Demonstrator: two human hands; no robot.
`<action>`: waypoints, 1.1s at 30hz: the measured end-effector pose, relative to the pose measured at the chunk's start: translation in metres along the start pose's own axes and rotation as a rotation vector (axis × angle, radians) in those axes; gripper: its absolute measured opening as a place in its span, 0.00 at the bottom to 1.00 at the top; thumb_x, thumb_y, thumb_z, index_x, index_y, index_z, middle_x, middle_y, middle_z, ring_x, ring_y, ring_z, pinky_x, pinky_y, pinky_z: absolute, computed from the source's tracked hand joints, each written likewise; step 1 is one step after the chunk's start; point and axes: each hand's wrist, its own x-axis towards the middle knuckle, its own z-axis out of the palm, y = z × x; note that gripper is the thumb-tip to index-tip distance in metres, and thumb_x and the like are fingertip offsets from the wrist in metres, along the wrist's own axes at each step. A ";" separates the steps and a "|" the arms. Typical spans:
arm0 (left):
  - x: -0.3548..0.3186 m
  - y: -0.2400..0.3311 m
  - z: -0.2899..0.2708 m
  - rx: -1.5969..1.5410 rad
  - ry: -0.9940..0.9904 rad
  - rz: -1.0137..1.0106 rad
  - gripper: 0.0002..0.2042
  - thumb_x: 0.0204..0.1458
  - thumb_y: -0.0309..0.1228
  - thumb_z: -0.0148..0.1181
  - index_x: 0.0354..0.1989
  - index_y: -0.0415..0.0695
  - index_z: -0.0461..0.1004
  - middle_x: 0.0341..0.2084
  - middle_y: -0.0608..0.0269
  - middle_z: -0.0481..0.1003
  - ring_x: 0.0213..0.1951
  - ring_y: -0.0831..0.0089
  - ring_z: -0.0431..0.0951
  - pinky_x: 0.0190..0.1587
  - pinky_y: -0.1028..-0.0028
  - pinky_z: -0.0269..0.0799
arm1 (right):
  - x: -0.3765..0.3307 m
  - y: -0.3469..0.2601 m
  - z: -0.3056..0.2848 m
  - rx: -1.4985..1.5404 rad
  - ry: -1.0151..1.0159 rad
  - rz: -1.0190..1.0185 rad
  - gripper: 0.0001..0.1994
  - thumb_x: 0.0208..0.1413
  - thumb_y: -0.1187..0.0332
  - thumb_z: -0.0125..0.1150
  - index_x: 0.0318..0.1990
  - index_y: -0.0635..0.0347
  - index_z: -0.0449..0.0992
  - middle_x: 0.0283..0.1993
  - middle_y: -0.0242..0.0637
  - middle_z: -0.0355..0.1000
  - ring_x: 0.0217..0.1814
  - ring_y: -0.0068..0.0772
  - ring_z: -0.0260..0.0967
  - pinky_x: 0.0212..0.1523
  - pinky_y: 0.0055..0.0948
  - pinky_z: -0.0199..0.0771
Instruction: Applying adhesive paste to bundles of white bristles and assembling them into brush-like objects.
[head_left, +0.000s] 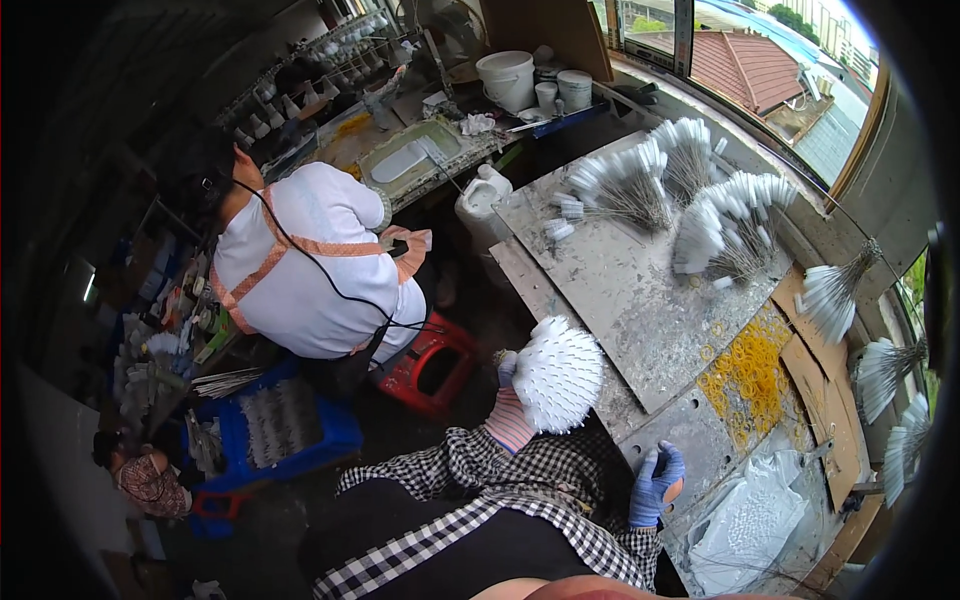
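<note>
A rounded bundle of white-tipped wires (558,378), its many thin points standing out over the dome, is held up beside the table's near left edge. My left hand (507,371), in a bluish glove with a pink striped cuff, is closed around its stem end, mostly hidden behind the white head. My right hand (656,484), in a blue glove with one bare patch showing, is over the table's near edge. Its fingers are bent and somewhat apart, with nothing visible between them. A heap of yellow rubber bands (745,372) lies beyond it, and a crumpled white plastic sheet (750,522) is to its right.
Several white-tipped wire bundles (735,225) lie on the grey tabletop (600,290); others hang by the window. At left a person in a white top (315,250) sits on a red stool (430,370). A blue crate (335,425) and white jug (482,205) stand nearby.
</note>
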 end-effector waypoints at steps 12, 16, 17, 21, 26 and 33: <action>-0.005 0.003 -0.003 0.047 -0.424 -0.020 0.49 0.52 0.60 0.62 0.77 0.47 0.49 0.76 0.50 0.52 0.75 0.49 0.53 0.77 0.47 0.47 | 0.000 0.004 0.002 -0.030 0.024 -0.051 0.08 0.59 0.73 0.64 0.44 0.66 0.79 0.39 0.43 0.77 0.40 0.41 0.75 0.44 0.37 0.75; -0.007 0.010 0.001 0.002 -0.347 -0.032 0.49 0.52 0.61 0.63 0.76 0.48 0.50 0.75 0.49 0.53 0.75 0.47 0.53 0.76 0.46 0.49 | -0.001 -0.004 -0.004 -0.093 0.000 -0.069 0.07 0.59 0.74 0.64 0.44 0.66 0.79 0.39 0.44 0.77 0.40 0.41 0.75 0.44 0.37 0.75; -0.011 0.010 0.007 0.076 -0.199 0.014 0.49 0.51 0.61 0.63 0.76 0.48 0.51 0.75 0.49 0.54 0.75 0.47 0.53 0.76 0.46 0.50 | 0.000 -0.001 -0.002 -0.075 -0.004 -0.051 0.07 0.59 0.74 0.64 0.43 0.66 0.79 0.39 0.43 0.77 0.40 0.42 0.75 0.44 0.37 0.75; 0.007 0.007 -0.016 -0.029 -0.442 -0.049 0.49 0.52 0.62 0.62 0.77 0.49 0.50 0.75 0.49 0.53 0.75 0.47 0.53 0.76 0.46 0.50 | 0.001 -0.005 0.000 -0.042 -0.002 -0.057 0.07 0.58 0.74 0.64 0.43 0.66 0.80 0.37 0.43 0.77 0.39 0.41 0.75 0.42 0.36 0.75; -0.013 0.000 0.002 0.093 -0.260 0.036 0.33 0.55 0.56 0.60 0.65 0.52 0.64 0.65 0.52 0.66 0.67 0.49 0.64 0.69 0.45 0.61 | 0.001 -0.008 -0.001 -0.091 0.012 -0.095 0.07 0.58 0.74 0.64 0.43 0.66 0.79 0.35 0.42 0.76 0.37 0.40 0.74 0.41 0.36 0.74; -0.029 0.017 0.016 0.091 -0.193 0.032 0.47 0.54 0.61 0.61 0.77 0.48 0.51 0.75 0.48 0.53 0.75 0.46 0.53 0.75 0.44 0.50 | 0.002 -0.005 -0.002 -0.097 0.003 -0.103 0.07 0.58 0.74 0.64 0.42 0.66 0.79 0.34 0.42 0.75 0.36 0.41 0.73 0.40 0.38 0.73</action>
